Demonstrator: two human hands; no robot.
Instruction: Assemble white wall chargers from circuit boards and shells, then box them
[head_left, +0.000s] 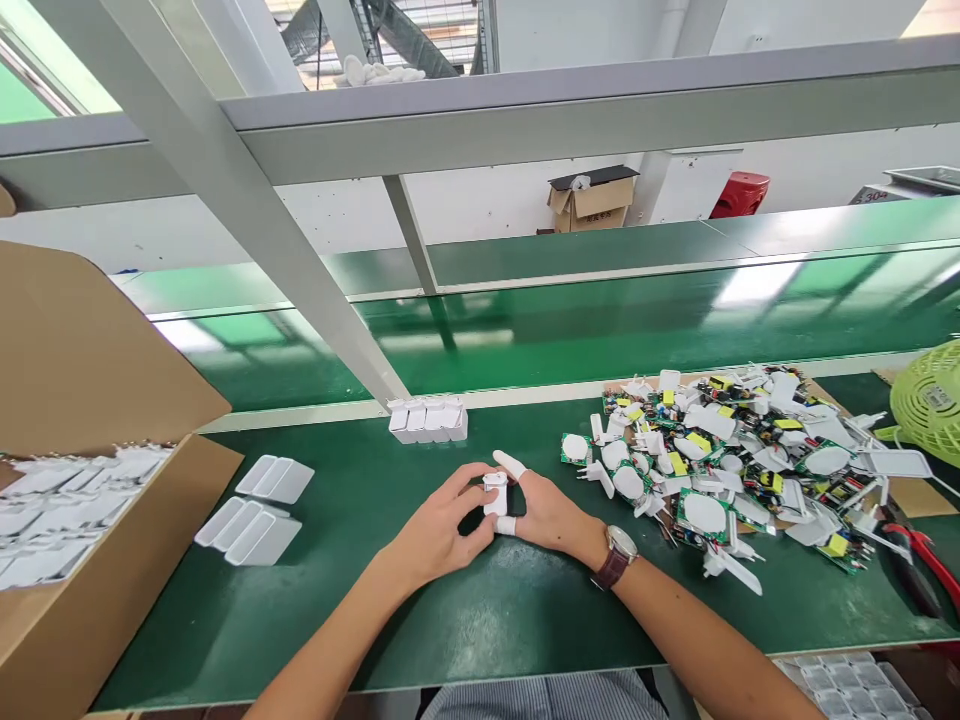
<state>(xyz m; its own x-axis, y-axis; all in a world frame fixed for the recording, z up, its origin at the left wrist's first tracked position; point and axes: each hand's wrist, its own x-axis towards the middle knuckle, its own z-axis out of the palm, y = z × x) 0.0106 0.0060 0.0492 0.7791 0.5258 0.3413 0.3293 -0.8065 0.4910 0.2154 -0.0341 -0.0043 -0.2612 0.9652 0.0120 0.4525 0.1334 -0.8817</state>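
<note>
Both hands meet over the green table mat around a small white plastic charger housing. My left hand curls its fingers round the housing from the left. My right hand, with white finger cots on thumb and forefinger and a watch on the wrist, pinches the same housing from the right. A row of finished white housings stands just behind the hands. To the right lies a heap of green circuit boards and white plug parts.
An open cardboard box full of white covers stands at the left, with several loose white covers beside it. A green fan and red-handled pliers sit at the far right. A grey frame post slants down behind the table.
</note>
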